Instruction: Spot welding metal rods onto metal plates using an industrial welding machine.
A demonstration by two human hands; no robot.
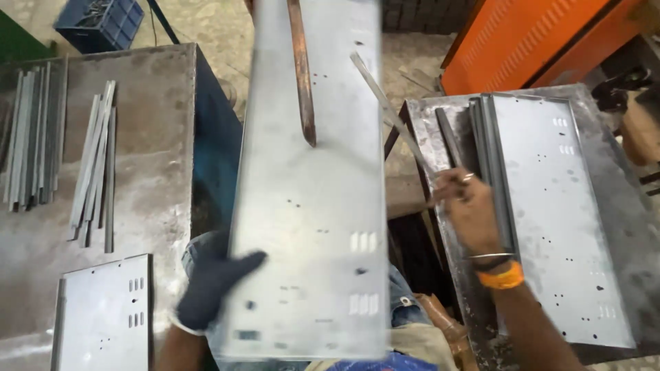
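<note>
From my remote seat, I see two worn steel workbenches flanking a narrow gap over a concrete floor (213, 27). The left workbench (158, 137) carries two bundles of thin metal strips, one at its far edge (31, 137) and one nearer the middle (96, 172), plus a perforated sheet-metal panel (103, 312) at its near corner. The right workbench (619, 185) bears a stack of slotted grey panels (557, 220), lying flat. A blue plastic crate (100, 20) sits on the floor beyond.
</note>
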